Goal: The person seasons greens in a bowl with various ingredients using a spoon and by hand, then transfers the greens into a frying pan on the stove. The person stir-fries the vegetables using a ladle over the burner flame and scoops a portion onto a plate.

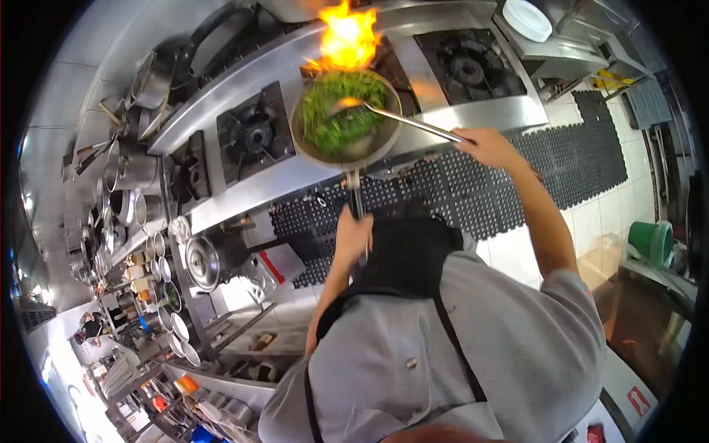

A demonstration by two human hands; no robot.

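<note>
My left hand (353, 235) is wrapped round the handle of a frying pan (301, 140), which is over the stove front. Long green vegetables (325, 111) fill much of the pan. In my right hand (491, 148) is the long metal handle of a ladle (413, 122); its bowl end is in the greens, partly blurred, so its exact shape is hard to make out. Tall orange flames (347, 37) rise at the pan's far edge.
Gas burners stand either side of the pan, one at left (258, 135) and one at right (467, 70). Stacked pots (133, 166) line the left. Black perforated matting (517, 177) covers the floor below. A green bucket (650, 242) stands at far right, white plates (526, 18) at upper right.
</note>
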